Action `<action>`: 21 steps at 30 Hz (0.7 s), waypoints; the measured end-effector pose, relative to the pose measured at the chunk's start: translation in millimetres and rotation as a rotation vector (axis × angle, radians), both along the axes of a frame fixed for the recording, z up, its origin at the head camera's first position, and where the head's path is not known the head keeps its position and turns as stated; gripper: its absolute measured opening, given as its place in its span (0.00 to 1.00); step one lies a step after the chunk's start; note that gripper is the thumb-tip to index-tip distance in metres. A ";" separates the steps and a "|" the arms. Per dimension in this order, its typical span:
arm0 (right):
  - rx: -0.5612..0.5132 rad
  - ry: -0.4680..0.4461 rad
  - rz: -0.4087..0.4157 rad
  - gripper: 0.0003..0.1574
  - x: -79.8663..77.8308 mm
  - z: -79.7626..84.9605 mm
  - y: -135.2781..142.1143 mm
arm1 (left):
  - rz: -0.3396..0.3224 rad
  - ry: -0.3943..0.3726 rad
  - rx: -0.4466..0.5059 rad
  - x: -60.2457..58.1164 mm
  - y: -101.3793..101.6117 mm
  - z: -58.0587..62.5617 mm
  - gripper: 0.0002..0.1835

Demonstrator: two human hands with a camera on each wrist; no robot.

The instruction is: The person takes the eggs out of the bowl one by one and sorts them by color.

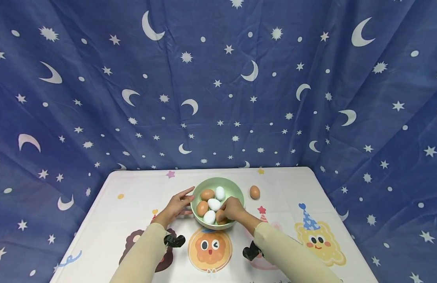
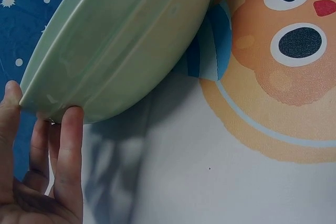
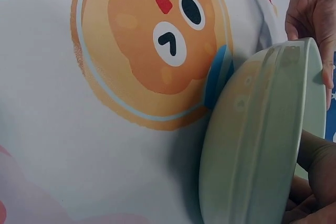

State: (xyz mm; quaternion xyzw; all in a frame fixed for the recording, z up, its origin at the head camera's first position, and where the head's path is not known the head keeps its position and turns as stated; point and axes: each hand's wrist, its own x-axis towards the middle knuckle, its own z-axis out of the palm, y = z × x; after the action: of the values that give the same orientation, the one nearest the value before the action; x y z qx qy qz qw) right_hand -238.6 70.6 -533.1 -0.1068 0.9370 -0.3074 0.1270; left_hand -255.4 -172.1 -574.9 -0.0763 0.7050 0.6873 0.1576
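A pale green bowl [image 1: 236, 188] stands on the table with white and brown eggs in it. My left hand [image 1: 177, 205] holds the bowl's left side, thumb at the rim and fingers against the outer wall, as the left wrist view shows. Reaching over the right side, my right hand [image 1: 233, 208] grips a brown egg [image 1: 221, 217] low in the bowl; its fingertips are partly hidden. Around that egg lie a white egg [image 1: 209, 217], another white egg [image 1: 214, 204] and a brown egg [image 1: 202, 208]. Farther back are a brown egg [image 1: 207, 194] and a white egg [image 1: 220, 193].
One loose brown egg [image 1: 255, 192] lies on the table, right of the bowl. The white tablecloth [image 1: 108, 220] carries printed cartoon cookies, one just in front of the bowl. A blue curtain [image 1: 211, 98] with moons and stars hangs behind and along both sides.
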 end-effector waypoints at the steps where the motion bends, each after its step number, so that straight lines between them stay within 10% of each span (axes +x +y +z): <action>1: 0.000 -0.005 -0.002 0.16 -0.4 -0.1 0.2 | 0.000 -0.001 0.000 0.0 0.2 0.1 0.28; 21: -0.100 -0.136 -0.075 0.20 -9.2 -0.9 4.6 | 0.012 -0.009 -0.003 2.4 2.9 5.0 0.27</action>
State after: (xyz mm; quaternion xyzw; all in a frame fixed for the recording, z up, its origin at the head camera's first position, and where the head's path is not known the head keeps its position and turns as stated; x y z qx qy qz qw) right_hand -247.8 75.2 -534.0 -0.0568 0.9130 -0.3649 0.1734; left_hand -252.9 -169.2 -569.9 -0.0840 0.7049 0.6867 0.1564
